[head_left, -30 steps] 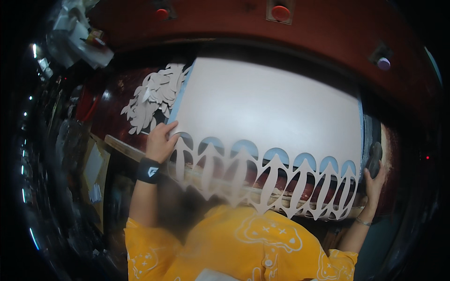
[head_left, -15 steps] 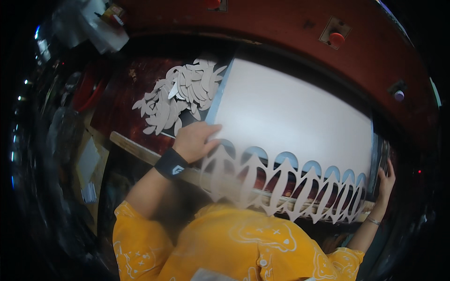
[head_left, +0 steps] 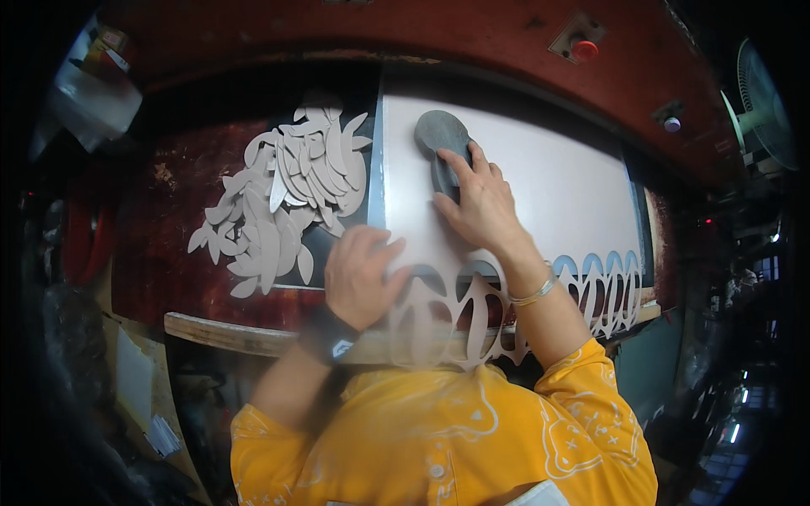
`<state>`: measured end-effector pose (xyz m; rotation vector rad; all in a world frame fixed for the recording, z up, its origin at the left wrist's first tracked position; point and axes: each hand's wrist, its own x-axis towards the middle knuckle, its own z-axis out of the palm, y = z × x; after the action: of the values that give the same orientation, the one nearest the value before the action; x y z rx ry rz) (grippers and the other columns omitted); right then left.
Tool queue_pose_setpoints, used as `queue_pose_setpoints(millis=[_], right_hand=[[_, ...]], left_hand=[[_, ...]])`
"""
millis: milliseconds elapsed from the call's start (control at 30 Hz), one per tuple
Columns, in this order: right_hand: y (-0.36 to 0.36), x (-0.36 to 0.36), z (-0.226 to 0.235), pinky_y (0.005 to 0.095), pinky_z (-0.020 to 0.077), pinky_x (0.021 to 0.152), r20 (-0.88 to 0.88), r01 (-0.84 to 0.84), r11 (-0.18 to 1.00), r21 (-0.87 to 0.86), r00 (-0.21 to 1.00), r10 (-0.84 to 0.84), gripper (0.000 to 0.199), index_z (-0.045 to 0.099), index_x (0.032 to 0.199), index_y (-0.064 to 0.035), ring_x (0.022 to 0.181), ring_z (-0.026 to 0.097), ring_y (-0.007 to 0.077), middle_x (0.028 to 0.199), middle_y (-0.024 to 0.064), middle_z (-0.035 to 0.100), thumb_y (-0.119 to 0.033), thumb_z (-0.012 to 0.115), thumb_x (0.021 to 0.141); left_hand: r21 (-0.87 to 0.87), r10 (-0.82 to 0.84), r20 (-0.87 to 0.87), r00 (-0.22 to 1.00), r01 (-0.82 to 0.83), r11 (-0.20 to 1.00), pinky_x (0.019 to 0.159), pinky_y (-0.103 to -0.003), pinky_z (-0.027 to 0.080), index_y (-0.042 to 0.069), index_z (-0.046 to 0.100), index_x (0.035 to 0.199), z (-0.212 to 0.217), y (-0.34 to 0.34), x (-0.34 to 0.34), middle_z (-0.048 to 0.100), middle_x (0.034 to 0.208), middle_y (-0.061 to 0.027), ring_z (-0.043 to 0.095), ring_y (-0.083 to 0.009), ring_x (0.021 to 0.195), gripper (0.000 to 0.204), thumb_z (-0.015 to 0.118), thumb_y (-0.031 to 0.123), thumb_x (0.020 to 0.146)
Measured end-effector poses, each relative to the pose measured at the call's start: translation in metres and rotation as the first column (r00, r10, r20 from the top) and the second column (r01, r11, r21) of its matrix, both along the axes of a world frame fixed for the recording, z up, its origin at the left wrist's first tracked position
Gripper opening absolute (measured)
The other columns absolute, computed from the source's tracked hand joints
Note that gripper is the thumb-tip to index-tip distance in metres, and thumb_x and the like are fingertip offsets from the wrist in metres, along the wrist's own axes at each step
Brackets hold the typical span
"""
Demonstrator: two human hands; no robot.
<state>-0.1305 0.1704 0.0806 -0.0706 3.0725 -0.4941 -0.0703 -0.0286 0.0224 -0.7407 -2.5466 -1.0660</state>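
Note:
A broad white sheet [head_left: 548, 169] lies in front of me, its near edge cut into a lattice of leaf-shaped holes and arcs [head_left: 481, 316] overhanging the wooden table edge. My right hand [head_left: 485, 198] grips a dark grey cutting die [head_left: 441, 135] on the left part of the sheet. The die has a round far end; my palm and fingers hide part of its body. At the sheet's lower left corner is my left hand [head_left: 361, 278], slightly blurred, fingers apart and nothing visible in them. Beside the sheet, to the left, lies a pile of grey leaf-shaped pieces [head_left: 287, 185].
A red machine beam [head_left: 472, 42] spans the far side, with a red push button [head_left: 584, 51] on it. A wooden strip [head_left: 245, 333] edges the dark red table [head_left: 160, 228]. To the far right stands a fan [head_left: 759, 101]; a plastic bag [head_left: 105, 105] is at the upper left.
My right hand has left the sheet's right edge and now holds the cutting die on the sheet's left part. My left hand stays near the left corner. The whole view has shifted.

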Motion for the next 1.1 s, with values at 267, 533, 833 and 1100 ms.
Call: queue_pose_setpoints(millis=[267, 533, 833, 1100], right_hand=[[0.027, -0.02, -0.01, 0.0464, 0.0325, 0.105, -0.078, -0.306, 0.932, -0.196, 0.952, 0.296, 0.077, 0.05, 0.13, -0.0119, 0.125, 0.035, 0.045, 0.139, 0.0288, 0.033, -0.026, 0.074, 0.058], [-0.034, -0.007, -0.019, 0.0452, 0.033, 0.103, -0.154, -0.171, 0.948, -0.27, 0.979, 0.133, 0.069, 0.056, 0.125, -0.0093, 0.126, 0.035, 0.0435, 0.141, 0.0294, 0.032, -0.025, 0.072, 0.06], [-0.053, -0.006, -0.027, 0.0464, 0.0332, 0.102, -0.159, -0.086, 0.975, -0.205, 0.986, 0.053, 0.068, 0.056, 0.125, -0.0073, 0.125, 0.034, 0.0453, 0.14, 0.0287, 0.032, -0.026, 0.072, 0.061], [-0.057, -0.003, -0.022, 0.0433, 0.0324, 0.104, -0.136, -0.047, 0.983, -0.179, 0.99, 0.023, 0.068, 0.054, 0.127, -0.0082, 0.13, 0.032, 0.0416, 0.142, 0.029, 0.031, -0.021, 0.072, 0.062]], left_hand=[[0.15, 0.017, 0.008, 1.0, -0.018, 0.989, 0.084, -0.041, 0.044, 0.007, 0.068, 0.093, -0.013, -0.011, 0.002, 0.064, 0.103, -0.0074, 0.056, -0.0293, 0.103, 0.026, 0.071, 0.01, 0.068], [0.203, 0.022, 0.041, 0.999, -0.03, 0.979, 0.087, -0.04, 0.044, 0.006, 0.068, 0.091, -0.016, -0.012, 0.004, 0.066, 0.101, -0.0061, 0.057, -0.0287, 0.104, 0.023, 0.073, 0.009, 0.068], [0.215, 0.029, 0.078, 0.997, -0.045, 0.976, 0.086, -0.04, 0.045, 0.004, 0.068, 0.09, -0.016, -0.013, 0.003, 0.065, 0.1, -0.0064, 0.057, -0.0282, 0.104, 0.024, 0.073, 0.01, 0.068], [0.22, 0.036, 0.094, 0.995, -0.056, 0.974, 0.084, -0.04, 0.045, 0.005, 0.068, 0.091, -0.016, -0.014, 0.002, 0.065, 0.099, -0.0061, 0.058, -0.028, 0.103, 0.024, 0.073, 0.011, 0.068]])
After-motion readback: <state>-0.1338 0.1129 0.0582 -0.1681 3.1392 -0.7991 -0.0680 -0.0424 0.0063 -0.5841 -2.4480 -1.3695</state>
